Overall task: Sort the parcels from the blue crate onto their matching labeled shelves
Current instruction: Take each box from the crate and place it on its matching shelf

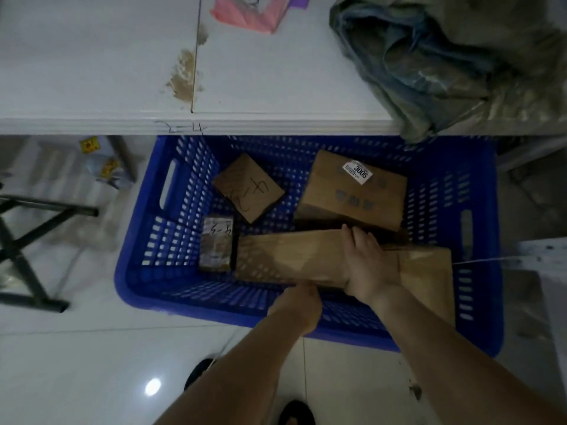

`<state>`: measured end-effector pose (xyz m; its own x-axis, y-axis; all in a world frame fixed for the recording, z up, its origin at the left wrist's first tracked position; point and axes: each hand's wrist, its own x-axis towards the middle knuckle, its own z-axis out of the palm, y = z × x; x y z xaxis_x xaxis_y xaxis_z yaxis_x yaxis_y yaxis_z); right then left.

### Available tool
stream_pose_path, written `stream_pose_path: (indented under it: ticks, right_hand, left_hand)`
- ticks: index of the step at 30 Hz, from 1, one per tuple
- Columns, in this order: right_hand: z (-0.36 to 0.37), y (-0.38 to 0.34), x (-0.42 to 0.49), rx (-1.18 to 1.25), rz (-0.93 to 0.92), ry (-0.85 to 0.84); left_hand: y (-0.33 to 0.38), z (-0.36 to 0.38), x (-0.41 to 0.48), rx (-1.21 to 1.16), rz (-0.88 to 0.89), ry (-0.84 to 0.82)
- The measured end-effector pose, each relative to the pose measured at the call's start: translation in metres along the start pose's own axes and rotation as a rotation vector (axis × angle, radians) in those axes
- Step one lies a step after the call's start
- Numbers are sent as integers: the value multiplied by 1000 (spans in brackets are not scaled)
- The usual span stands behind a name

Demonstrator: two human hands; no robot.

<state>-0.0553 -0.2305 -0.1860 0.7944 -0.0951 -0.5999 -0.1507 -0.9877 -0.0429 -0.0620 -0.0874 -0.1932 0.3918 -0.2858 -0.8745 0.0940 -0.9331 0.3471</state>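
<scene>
Left hand (296,302) and right hand (365,265) hold one long parcel (291,256); three boxes (248,187) beside

I can read the number 3005 on a white sticker (357,172). It is on the big brown box (352,204) just past the fingertips of my right hand (365,265), which grips the long parcel (291,256). Far past that hand and to its left, the white shelf edge (92,125) has "2-4" in pen. The small box (245,179) left of the fingers shows pen marks like a 2 and a 4, but I am not sure. The little wrapped parcel (216,246) further left has marks too smudgy to read.
</scene>
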Motion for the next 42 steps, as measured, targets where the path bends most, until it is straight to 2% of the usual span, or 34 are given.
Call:
stream_pose_path:
  ticks: [2, 5, 7, 10, 14, 18, 20, 22, 24, 26, 27, 28, 30, 33, 36, 42]
  right_hand:
    - [-2, -2, -6, -38, -87, 62]
    - [-1, -18, -37, -107, -189, 195]
    - [3, -36, -61, -48, -165, 303]
    - [4, -52, -93, 36, -137, 467]
    - [-3, -60, -123, -34, -249, 582]
    - [-35, -53, -146, 90, -336, 602]
    - [-56, -42, -162, 239, -212, 543]
    - [-74, -25, -177, 533, 71, 496]
    - [-99, -8, -189, 1055, 380, 399]
    - [-133, 3, -199, 1591, 614, 168]
    - [-146, 6, -204, 1690, 619, 57]
    - [-161, 6, -212, 1699, 578, -15]
    - [-186, 2, -230, 1608, 491, -40]
    - [-213, -7, -265, 1378, 330, 95]
    - [-240, -16, -302, 1325, 205, 242]
    - [-266, -38, -376, 1236, 79, 357]
  left_hand:
    - [2, -1, 1, -215, -14, 62]
    - [13, -12, -1, -834, -163, 109]
    - [22, -23, -5, -1149, -251, 45]
    - [31, -41, -36, -1403, -421, -90]
    - [31, -51, -74, -1423, -424, -182]
    - [34, -55, -102, -1364, -379, 19]
    - [35, -58, -124, -1371, -354, 75]
    - [39, -64, -147, -1396, -263, 87]
    - [44, -75, -172, -1376, -119, 106]
    - [52, -85, -196, -1353, 25, 112]
    - [56, -89, -207, -1348, 76, 110]
    - [62, -94, -221, -1345, 124, 108]
    - [76, -101, -252, -1332, 207, 100]
    - [92, -109, -296, -1279, 320, 120]
    - [98, -117, -338, -1237, 406, 138]
    - [85, -120, -418, -1126, 508, 28]
